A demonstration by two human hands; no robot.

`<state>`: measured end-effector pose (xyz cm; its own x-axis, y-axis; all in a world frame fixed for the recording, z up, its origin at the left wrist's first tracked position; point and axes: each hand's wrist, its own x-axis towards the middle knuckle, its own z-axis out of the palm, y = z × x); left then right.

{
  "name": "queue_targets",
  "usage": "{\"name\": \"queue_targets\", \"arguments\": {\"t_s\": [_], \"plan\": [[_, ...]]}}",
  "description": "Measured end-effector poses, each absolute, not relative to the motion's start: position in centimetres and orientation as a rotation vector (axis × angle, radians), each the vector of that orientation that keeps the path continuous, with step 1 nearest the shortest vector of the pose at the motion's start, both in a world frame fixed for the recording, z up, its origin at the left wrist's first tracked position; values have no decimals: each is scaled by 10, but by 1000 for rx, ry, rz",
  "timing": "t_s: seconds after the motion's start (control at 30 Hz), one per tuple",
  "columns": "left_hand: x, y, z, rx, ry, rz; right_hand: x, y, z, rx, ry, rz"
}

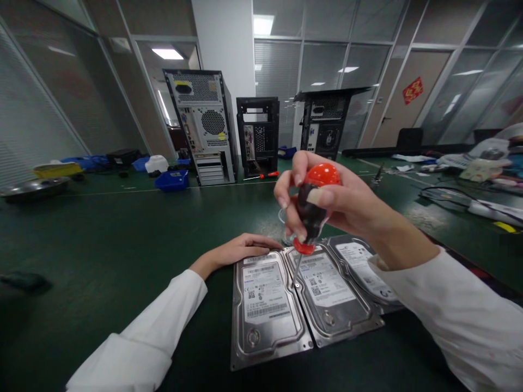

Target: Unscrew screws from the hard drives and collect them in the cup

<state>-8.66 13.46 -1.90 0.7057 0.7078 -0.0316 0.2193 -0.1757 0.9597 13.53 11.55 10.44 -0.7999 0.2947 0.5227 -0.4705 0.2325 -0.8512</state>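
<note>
My right hand [347, 198] is wrapped round the handle of a red and black screwdriver [311, 215]. Its shaft points down, and the tip meets the area along the adjoining edges of two hard drives, near a screw. Flat across the far edge of the left hard drive [265, 294] lies my left hand [247, 247], fingers stretched out. The middle hard drive [327, 280] is label up beside it, and a third hard drive [363, 267] sits at the right, partly hidden by my right wrist.
Three computer cases stand at the back: a tall one [204, 120], a smaller black frame [258, 133] and a third [327, 128]. Another screwdriver [263, 175] lies before them. A blue tray [171, 181] and metal bowl [35, 188] are left; cables and bags [486, 160] are right.
</note>
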Motion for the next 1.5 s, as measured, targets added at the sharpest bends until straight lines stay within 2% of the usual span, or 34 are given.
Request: {"name": "queue_targets", "arguments": {"t_s": [0.13,0.3,0.5,0.73,0.9,1.23,1.5], "plan": [[-86,136,-20,1722,724,491,131,113,103,121,-1788,1597],[-87,137,-21,1715,723,505,136,115,107,150,-1833,1750],[-87,137,-22,1679,740,530,132,117,102,238,-1851,1685],[-87,138,-27,1569,698,544,134,112,105,164,-1877,1772],[-87,138,-25,1603,677,554,129,116,101,210,-1905,1563],[-88,139,-28,1591,679,525,134,115,104,91,-1868,1678],[-89,139,-27,1623,697,530,126,111,100,123,-1768,1489]]}}
